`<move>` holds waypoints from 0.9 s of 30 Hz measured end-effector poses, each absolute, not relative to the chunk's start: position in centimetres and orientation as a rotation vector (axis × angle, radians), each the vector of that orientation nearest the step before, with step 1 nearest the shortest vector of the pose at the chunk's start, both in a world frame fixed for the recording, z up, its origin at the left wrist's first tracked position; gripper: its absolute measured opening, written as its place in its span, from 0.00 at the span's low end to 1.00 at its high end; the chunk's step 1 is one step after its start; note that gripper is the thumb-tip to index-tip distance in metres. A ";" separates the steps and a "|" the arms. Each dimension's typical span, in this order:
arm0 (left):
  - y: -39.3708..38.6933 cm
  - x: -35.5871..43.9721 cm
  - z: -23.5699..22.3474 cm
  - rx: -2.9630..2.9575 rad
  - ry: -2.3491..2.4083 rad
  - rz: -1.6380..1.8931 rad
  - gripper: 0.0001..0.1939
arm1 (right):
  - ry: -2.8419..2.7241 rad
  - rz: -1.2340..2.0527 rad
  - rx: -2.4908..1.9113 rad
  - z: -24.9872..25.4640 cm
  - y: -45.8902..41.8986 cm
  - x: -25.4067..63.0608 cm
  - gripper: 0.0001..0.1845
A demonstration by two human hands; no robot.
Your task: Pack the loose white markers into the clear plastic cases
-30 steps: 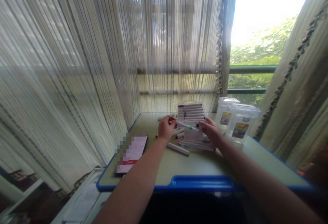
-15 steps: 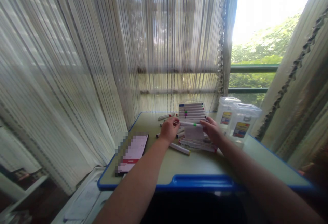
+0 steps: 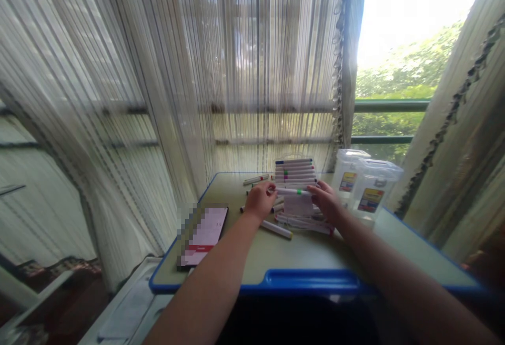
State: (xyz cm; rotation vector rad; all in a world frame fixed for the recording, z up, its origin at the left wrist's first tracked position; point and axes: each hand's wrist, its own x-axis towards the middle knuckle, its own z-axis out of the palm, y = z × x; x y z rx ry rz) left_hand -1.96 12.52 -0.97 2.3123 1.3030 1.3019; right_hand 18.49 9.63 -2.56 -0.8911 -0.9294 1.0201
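Because the left hand (image 3: 259, 201) and right hand (image 3: 325, 198), nearly closed, pinch opposite ends of 1 green-banded marker (image 3: 290, 191), it likely sits steady.

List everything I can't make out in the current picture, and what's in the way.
- Ends of the green-banded marker: head view, covered by the left hand and right hand.
- Far end of the yellow-tipped marker: head view, behind the left wrist.
- Small print on the front box's label: head view, too small and blurred.
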 end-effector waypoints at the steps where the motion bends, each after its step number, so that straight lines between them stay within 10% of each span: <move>1: 12.5 -1.9 -0.9 2.315 1.316 1.294 0.06 | -0.933 1.020 -0.888 -2.6 9.7 18.5 0.21; 27: 12.5 -2.0 -1.2 2.341 1.250 1.248 0.08 | -0.942 1.009 -0.940 -2.2 9.3 18.4 0.21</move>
